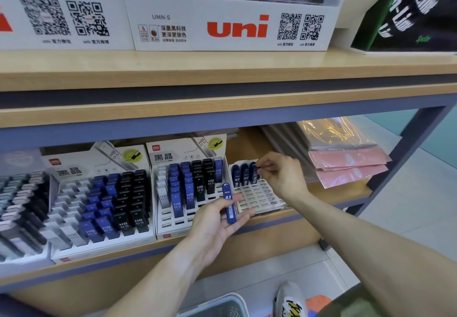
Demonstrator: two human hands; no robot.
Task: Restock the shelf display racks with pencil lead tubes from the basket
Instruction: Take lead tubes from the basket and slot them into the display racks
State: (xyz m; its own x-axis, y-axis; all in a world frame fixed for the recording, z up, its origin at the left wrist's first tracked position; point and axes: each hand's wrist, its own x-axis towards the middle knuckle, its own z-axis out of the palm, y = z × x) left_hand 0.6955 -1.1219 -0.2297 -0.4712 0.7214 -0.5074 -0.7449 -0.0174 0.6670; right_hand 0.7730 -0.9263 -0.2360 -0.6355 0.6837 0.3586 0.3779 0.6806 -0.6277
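Left hand: your left hand (217,220) is lying palm up with fingers nearly straight, carrying one blue plastic pencil lead tube marked 0.3 (229,203) across them, just in front of the shelf edge.
Right hand: your right hand (282,173) is pinching the cap of a second blue tube (254,172) at the back row of the white slotted display rack (259,197).
Open room: most slots in that rack are standing vacant in front of the three tubes at the back; the upper wooden shelf board (222,109) is overhanging close above your hands.
Neighbours: the white cardboard rack of HB 0.5 tubes (188,188) is sitting just beside it.
Floor: the pale plastic basket (222,304) is showing below, near your shoe (289,299).
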